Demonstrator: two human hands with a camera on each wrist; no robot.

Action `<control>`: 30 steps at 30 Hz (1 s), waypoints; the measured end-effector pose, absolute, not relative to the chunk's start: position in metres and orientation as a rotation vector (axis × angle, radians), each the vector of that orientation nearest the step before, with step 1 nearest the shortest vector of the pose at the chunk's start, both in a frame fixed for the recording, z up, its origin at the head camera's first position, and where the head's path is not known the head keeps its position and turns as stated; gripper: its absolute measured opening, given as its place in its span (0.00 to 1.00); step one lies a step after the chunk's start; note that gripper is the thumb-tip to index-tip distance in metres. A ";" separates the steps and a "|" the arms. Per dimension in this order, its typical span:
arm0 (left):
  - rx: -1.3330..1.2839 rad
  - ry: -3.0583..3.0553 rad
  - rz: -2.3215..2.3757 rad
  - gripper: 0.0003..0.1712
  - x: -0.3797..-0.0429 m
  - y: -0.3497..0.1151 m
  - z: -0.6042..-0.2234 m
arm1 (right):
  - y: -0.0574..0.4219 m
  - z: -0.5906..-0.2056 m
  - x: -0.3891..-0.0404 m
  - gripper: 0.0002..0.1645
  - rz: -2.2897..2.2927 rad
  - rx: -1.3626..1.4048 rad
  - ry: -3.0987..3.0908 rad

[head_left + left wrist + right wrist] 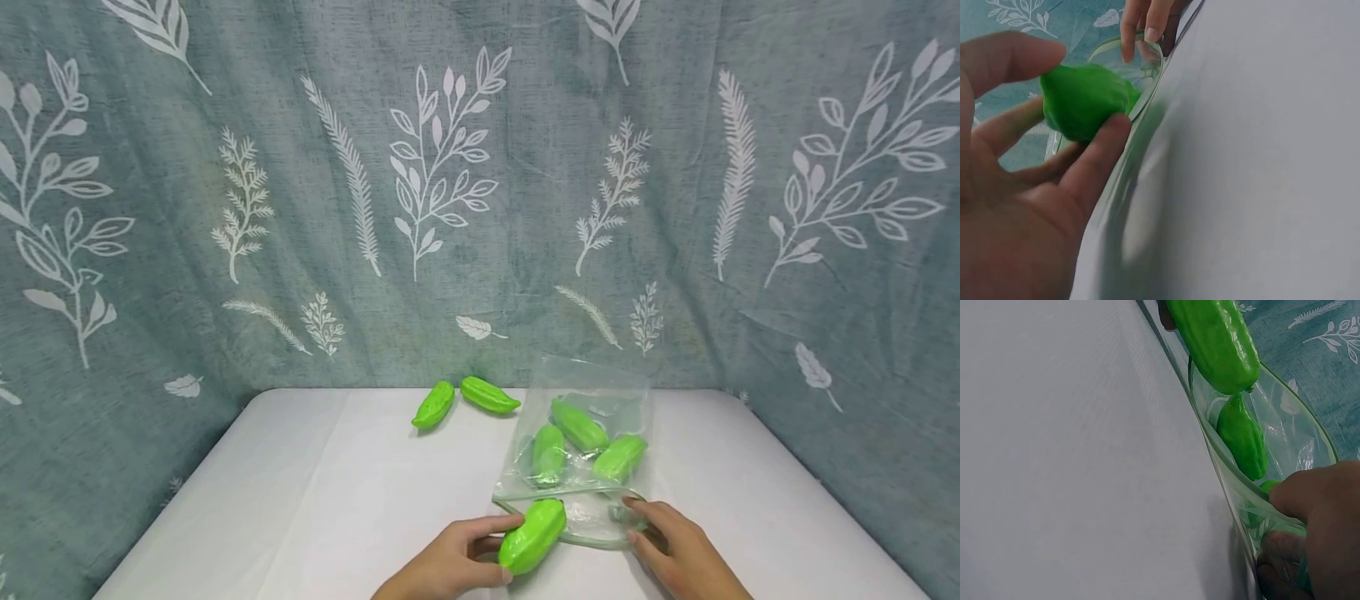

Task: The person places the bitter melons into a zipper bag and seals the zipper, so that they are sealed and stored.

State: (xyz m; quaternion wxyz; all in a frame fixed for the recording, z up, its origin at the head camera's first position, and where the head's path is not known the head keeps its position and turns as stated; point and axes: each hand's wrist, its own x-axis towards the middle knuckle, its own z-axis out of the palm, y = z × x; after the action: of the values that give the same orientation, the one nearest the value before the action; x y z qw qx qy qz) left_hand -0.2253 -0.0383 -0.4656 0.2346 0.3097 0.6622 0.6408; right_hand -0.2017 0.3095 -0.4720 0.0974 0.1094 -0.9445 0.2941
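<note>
My left hand (457,560) grips a bright green, ridged bitter melon (533,536) between thumb and fingers, at the mouth of a clear zip bag (596,518). In the right wrist view this bitter melon (1217,344) hangs over the open mouth, its end just above another bitter melon (1242,439) inside. My right hand (678,546) pinches the bag's edge at the right of the mouth, fingertips partly behind the film in the right wrist view. The bag lies flat with its mouth toward me, and several bitter melons (580,425) show through its film.
Two more bitter melons, one tilted (433,406) and one lying crosswise (490,395), rest near the back edge of the white table (375,475), left of the bag. A blue-green curtain (525,250) with white leaf prints hangs behind the table and at both sides.
</note>
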 end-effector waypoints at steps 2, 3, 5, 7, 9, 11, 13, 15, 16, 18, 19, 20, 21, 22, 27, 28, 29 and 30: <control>0.821 1.869 1.761 0.32 -0.225 -0.037 -0.464 | 0.309 -0.472 -0.202 0.26 0.876 0.318 -2.802; 0.806 1.887 1.770 0.32 -0.224 -0.036 -0.463 | 0.309 -0.471 -0.203 0.26 0.881 0.315 -2.804; 0.771 1.911 1.787 0.32 -0.223 -0.033 -0.462 | 0.309 -0.472 -0.203 0.26 0.892 0.312 -2.804; 0.753 1.926 1.800 0.32 -0.222 -0.031 -0.461 | 0.308 -0.473 -0.203 0.26 0.889 0.317 -2.802; 0.729 1.954 1.806 0.33 -0.220 -0.029 -0.463 | 0.308 -0.473 -0.203 0.26 0.886 0.330 -2.797; 0.716 1.995 1.799 0.33 -0.220 -0.027 -0.465 | 0.308 -0.474 -0.203 0.26 0.874 0.342 -2.795; 0.726 2.032 1.796 0.32 -0.219 -0.026 -0.467 | 0.309 -0.473 -0.202 0.26 0.867 0.344 -2.798; 0.730 2.059 1.800 0.31 -0.219 -0.024 -0.468 | 0.310 -0.472 -0.202 0.26 0.867 0.341 -2.802; 0.736 2.070 1.802 0.31 -0.219 -0.023 -0.469 | 0.310 -0.472 -0.202 0.26 0.867 0.340 -2.803; 0.757 2.093 1.802 0.31 -0.219 -0.023 -0.470 | 0.310 -0.472 -0.203 0.26 0.866 0.339 -2.806; 0.766 2.110 1.796 0.31 -0.219 -0.023 -0.470 | 0.310 -0.473 -0.204 0.26 0.870 0.340 -2.807; 0.778 2.127 1.788 0.31 -0.219 -0.023 -0.470 | 0.310 -0.473 -0.204 0.26 0.871 0.339 -2.808; 0.795 2.145 1.778 0.31 -0.219 -0.023 -0.470 | 0.310 -0.473 -0.204 0.26 0.870 0.337 -2.809; 0.812 2.160 1.767 0.31 -0.220 -0.023 -0.470 | 0.310 -0.474 -0.204 0.27 0.869 0.334 -2.811; 0.870 2.199 1.720 0.32 -0.221 -0.022 -0.470 | 0.309 -0.474 -0.203 0.26 0.862 0.321 -2.811; 0.868 2.204 1.712 0.32 -0.222 -0.022 -0.470 | 0.309 -0.474 -0.203 0.26 0.862 0.323 -2.808; 0.870 2.210 1.706 0.32 -0.222 -0.022 -0.471 | 0.310 -0.474 -0.203 0.26 0.860 0.326 -2.804; 0.874 2.218 1.698 0.32 -0.222 -0.022 -0.471 | 0.310 -0.474 -0.203 0.26 0.856 0.330 -2.800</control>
State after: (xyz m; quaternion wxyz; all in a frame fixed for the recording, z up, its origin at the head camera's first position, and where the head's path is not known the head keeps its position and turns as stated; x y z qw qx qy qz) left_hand -0.2224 -0.0215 -0.4708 0.1071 0.2970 0.7535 0.5767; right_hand -0.2031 0.3097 -0.4741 0.0973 0.1114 -0.9458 0.2892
